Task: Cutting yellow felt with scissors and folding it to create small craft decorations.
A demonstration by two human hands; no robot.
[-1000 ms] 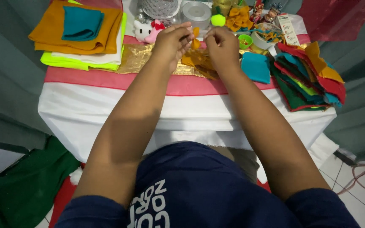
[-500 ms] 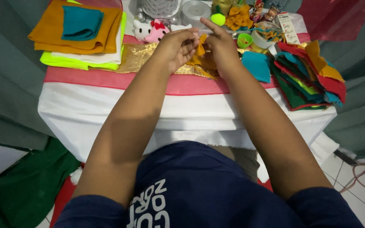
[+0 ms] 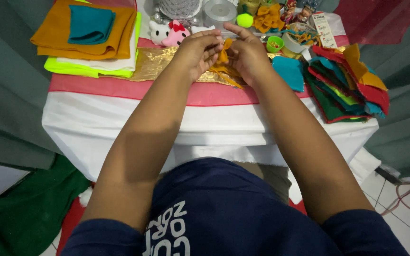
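Both hands, left hand, right hand, pinch orange felt piece (near table's far edge).

Orange piece – matt felt; gold sheet – glossy foil.

Table: a small table is wearing a white cloth with a pink band
Centre: a gold sheet is lying flat
Left: folded felt is sitting stacked
Right: felt scraps are spilling toward the edge

Head camera, steeply down, close over table
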